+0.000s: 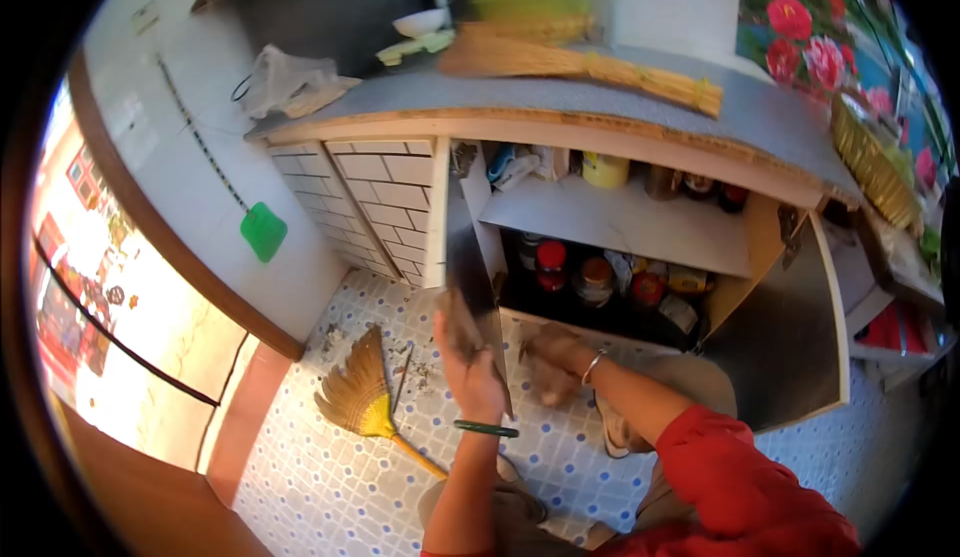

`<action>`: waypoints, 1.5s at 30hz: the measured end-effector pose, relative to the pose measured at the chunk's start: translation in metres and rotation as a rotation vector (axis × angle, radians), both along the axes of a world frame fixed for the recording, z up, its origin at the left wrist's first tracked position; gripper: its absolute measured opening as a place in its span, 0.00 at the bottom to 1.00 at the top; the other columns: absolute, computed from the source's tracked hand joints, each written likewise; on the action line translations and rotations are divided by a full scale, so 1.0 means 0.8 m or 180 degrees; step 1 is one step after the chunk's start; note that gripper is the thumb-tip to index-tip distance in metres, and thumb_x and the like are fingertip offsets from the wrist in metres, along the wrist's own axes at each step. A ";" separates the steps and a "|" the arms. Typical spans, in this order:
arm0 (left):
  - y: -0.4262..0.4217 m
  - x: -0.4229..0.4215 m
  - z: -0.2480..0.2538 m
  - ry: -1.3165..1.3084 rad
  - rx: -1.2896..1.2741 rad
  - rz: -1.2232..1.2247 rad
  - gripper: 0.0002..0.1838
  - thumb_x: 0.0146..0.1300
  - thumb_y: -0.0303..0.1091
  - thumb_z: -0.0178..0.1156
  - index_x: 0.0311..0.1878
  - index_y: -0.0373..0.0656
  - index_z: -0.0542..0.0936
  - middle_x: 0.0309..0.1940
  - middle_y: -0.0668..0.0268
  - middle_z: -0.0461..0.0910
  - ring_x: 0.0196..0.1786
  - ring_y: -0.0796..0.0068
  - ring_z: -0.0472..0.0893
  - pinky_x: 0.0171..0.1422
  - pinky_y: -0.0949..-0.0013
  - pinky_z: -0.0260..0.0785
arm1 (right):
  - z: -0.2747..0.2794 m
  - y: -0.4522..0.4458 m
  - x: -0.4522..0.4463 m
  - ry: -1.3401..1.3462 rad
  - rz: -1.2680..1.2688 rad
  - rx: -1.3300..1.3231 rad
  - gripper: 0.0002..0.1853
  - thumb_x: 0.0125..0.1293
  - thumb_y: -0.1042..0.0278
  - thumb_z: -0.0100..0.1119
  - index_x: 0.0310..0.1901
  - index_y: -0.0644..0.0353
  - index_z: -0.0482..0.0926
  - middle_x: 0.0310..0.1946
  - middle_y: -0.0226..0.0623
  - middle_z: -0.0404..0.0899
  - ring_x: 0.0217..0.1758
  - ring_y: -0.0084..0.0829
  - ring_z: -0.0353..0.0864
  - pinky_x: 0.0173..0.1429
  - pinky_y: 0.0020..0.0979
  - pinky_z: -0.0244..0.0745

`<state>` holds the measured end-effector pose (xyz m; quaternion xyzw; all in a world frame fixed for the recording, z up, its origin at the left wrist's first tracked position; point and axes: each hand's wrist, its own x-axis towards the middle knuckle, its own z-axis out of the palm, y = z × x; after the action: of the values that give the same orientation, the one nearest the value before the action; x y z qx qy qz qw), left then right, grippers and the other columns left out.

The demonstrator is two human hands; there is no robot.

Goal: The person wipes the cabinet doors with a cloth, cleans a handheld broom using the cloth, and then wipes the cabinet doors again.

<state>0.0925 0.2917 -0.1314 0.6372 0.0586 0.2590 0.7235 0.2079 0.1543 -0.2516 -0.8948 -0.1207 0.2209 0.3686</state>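
Observation:
My left hand (472,372), with a green bangle at its wrist, grips the lower free edge of the opened left cabinet door (470,247). Its fingertips are blurred. My right hand (555,362), with a silver bangle, is low in front of the cabinet's bottom edge. Motion smears its fingers, so whether it holds anything is unclear. Inside the open cabinet, the white shelf (620,222) carries a yellow container (605,169) and dark jars. Below stand a red-lidded jar (551,257), a brown-lidded jar (595,279) and several packets.
On the right, the other cabinet door (800,327) stands open beside my knee. A yellow-handled broom (360,397) lies on the tiled floor near scattered debris (425,369). Another straw broom (600,65) and a plastic bag (290,82) rest on the counter. A green fly swatter (264,231) hangs left.

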 end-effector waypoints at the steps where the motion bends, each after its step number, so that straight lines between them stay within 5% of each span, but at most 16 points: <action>1: -0.013 0.000 0.007 0.0033 0.0254 0.0034 0.40 0.54 0.19 0.51 0.74 0.36 0.53 0.71 0.51 0.58 0.73 0.58 0.60 0.76 0.64 0.49 | 0.030 -0.010 0.007 0.0236 -0.0737 0.0447 0.17 0.59 0.59 0.58 0.42 0.65 0.84 0.39 0.49 0.84 0.44 0.46 0.84 0.45 0.43 0.76; 2: -0.027 0.002 0.008 -0.0152 0.0369 -0.0009 0.39 0.56 0.20 0.51 0.73 0.35 0.54 0.70 0.52 0.60 0.72 0.58 0.60 0.75 0.64 0.50 | 0.109 -0.013 -0.008 0.0904 -0.1695 0.1013 0.16 0.61 0.62 0.57 0.43 0.66 0.83 0.39 0.49 0.83 0.43 0.45 0.84 0.43 0.43 0.76; 3: -0.039 0.006 0.010 -0.0335 0.0487 -0.0046 0.38 0.57 0.20 0.51 0.73 0.35 0.54 0.68 0.53 0.62 0.72 0.59 0.61 0.75 0.64 0.51 | 0.131 -0.023 -0.007 0.0657 -0.1995 0.1682 0.15 0.62 0.67 0.55 0.46 0.67 0.82 0.36 0.46 0.83 0.39 0.40 0.83 0.39 0.40 0.76; 4: -0.048 0.000 0.028 -0.0070 0.1103 0.0023 0.40 0.58 0.21 0.52 0.74 0.35 0.49 0.71 0.49 0.57 0.73 0.54 0.59 0.75 0.62 0.51 | 0.146 -0.032 -0.003 0.0373 -0.1763 0.2647 0.14 0.61 0.69 0.56 0.45 0.68 0.81 0.36 0.42 0.82 0.36 0.34 0.82 0.38 0.37 0.76; 8: -0.078 0.006 0.028 -0.0348 0.1752 0.0126 0.48 0.49 0.24 0.63 0.71 0.27 0.49 0.67 0.38 0.58 0.68 0.38 0.61 0.73 0.53 0.55 | 0.266 -0.072 -0.047 -0.0533 -0.1713 0.3370 0.15 0.62 0.73 0.56 0.49 0.71 0.78 0.42 0.43 0.83 0.43 0.33 0.84 0.47 0.32 0.79; 11: -0.097 0.011 0.036 -0.0350 0.1874 0.0325 0.49 0.47 0.25 0.65 0.71 0.27 0.49 0.67 0.39 0.58 0.69 0.40 0.61 0.73 0.52 0.56 | 0.313 -0.083 -0.063 -0.0814 -0.1260 0.3799 0.16 0.64 0.72 0.56 0.51 0.71 0.77 0.47 0.44 0.82 0.48 0.35 0.83 0.51 0.32 0.79; 19: -0.104 -0.007 0.041 -0.0526 0.2182 -0.0060 0.48 0.45 0.28 0.67 0.71 0.34 0.55 0.68 0.44 0.59 0.67 0.42 0.65 0.71 0.55 0.60 | 0.252 -0.091 -0.030 -0.0015 -0.1642 0.4036 0.11 0.64 0.71 0.56 0.44 0.67 0.79 0.40 0.40 0.83 0.40 0.33 0.84 0.46 0.31 0.79; 20: -0.107 -0.013 0.042 -0.0675 0.2034 0.0004 0.38 0.51 0.29 0.64 0.67 0.37 0.63 0.65 0.46 0.64 0.62 0.45 0.71 0.66 0.56 0.66 | 0.248 -0.097 -0.027 -0.0021 -0.1654 0.4001 0.11 0.64 0.71 0.56 0.44 0.67 0.79 0.40 0.40 0.83 0.40 0.33 0.84 0.46 0.31 0.79; 23: -0.110 -0.023 0.041 -0.0503 0.1416 -0.0502 0.27 0.60 0.29 0.59 0.63 0.38 0.68 0.61 0.48 0.69 0.57 0.48 0.76 0.60 0.59 0.71 | 0.246 -0.110 -0.032 0.0185 -0.1672 0.4100 0.12 0.64 0.70 0.54 0.45 0.67 0.79 0.40 0.39 0.83 0.40 0.33 0.84 0.46 0.32 0.79; 26: -0.108 -0.021 0.035 -0.0149 0.0727 -0.1345 0.21 0.67 0.33 0.56 0.61 0.39 0.70 0.58 0.51 0.72 0.54 0.56 0.79 0.57 0.63 0.73 | 0.247 -0.117 -0.049 -0.0565 -0.1857 0.3772 0.12 0.65 0.69 0.53 0.46 0.66 0.79 0.41 0.39 0.83 0.40 0.34 0.84 0.47 0.33 0.79; 32: -0.144 -0.012 0.020 -0.0172 -0.0618 -0.1805 0.34 0.65 0.42 0.62 0.70 0.40 0.61 0.54 0.55 0.76 0.58 0.62 0.77 0.62 0.65 0.69 | 0.235 -0.126 -0.105 -0.0652 -0.1636 0.3912 0.23 0.73 0.54 0.44 0.59 0.65 0.71 0.57 0.39 0.75 0.60 0.33 0.74 0.63 0.35 0.69; 39: -0.145 -0.005 0.029 -0.0346 0.0450 -0.1587 0.40 0.58 0.35 0.64 0.73 0.46 0.58 0.58 0.54 0.76 0.58 0.67 0.78 0.61 0.68 0.69 | 0.233 -0.152 -0.131 -0.0333 -0.1244 0.3198 0.34 0.75 0.41 0.35 0.65 0.66 0.67 0.63 0.39 0.71 0.67 0.33 0.67 0.70 0.35 0.60; 41: -0.141 -0.005 0.027 -0.0282 0.0314 -0.1665 0.36 0.55 0.34 0.59 0.71 0.57 0.65 0.58 0.52 0.76 0.56 0.52 0.78 0.61 0.59 0.70 | 0.241 -0.156 -0.119 -0.0473 -0.1421 0.3041 0.36 0.74 0.37 0.33 0.59 0.66 0.74 0.54 0.38 0.78 0.57 0.29 0.75 0.60 0.31 0.68; 43: -0.134 -0.003 0.023 -0.0095 0.0305 -0.1788 0.30 0.55 0.35 0.57 0.65 0.54 0.72 0.53 0.53 0.80 0.53 0.54 0.81 0.58 0.59 0.72 | 0.253 -0.173 -0.097 -0.0431 -0.1333 0.2320 0.37 0.74 0.36 0.32 0.47 0.65 0.82 0.38 0.33 0.84 0.36 0.23 0.78 0.39 0.26 0.69; 44: -0.127 -0.003 0.026 0.0159 0.0245 -0.1987 0.28 0.54 0.35 0.57 0.62 0.52 0.74 0.49 0.53 0.81 0.51 0.57 0.82 0.57 0.61 0.72 | 0.264 -0.160 -0.095 -0.0864 -0.1771 0.2066 0.36 0.75 0.37 0.34 0.35 0.64 0.83 0.24 0.27 0.80 0.21 0.19 0.70 0.26 0.24 0.59; 45: -0.119 -0.003 0.029 0.0414 0.0186 -0.2185 0.26 0.54 0.35 0.57 0.59 0.50 0.77 0.46 0.54 0.82 0.50 0.60 0.83 0.56 0.62 0.72 | 0.263 -0.162 -0.088 -0.0857 -0.1804 0.2076 0.36 0.75 0.37 0.34 0.35 0.64 0.83 0.24 0.27 0.80 0.21 0.19 0.70 0.26 0.24 0.59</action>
<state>0.0902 0.1961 -0.1085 0.6553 -0.1204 -0.0389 0.7447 0.1377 0.0251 -0.0411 -0.7504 0.0189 -0.0568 0.6583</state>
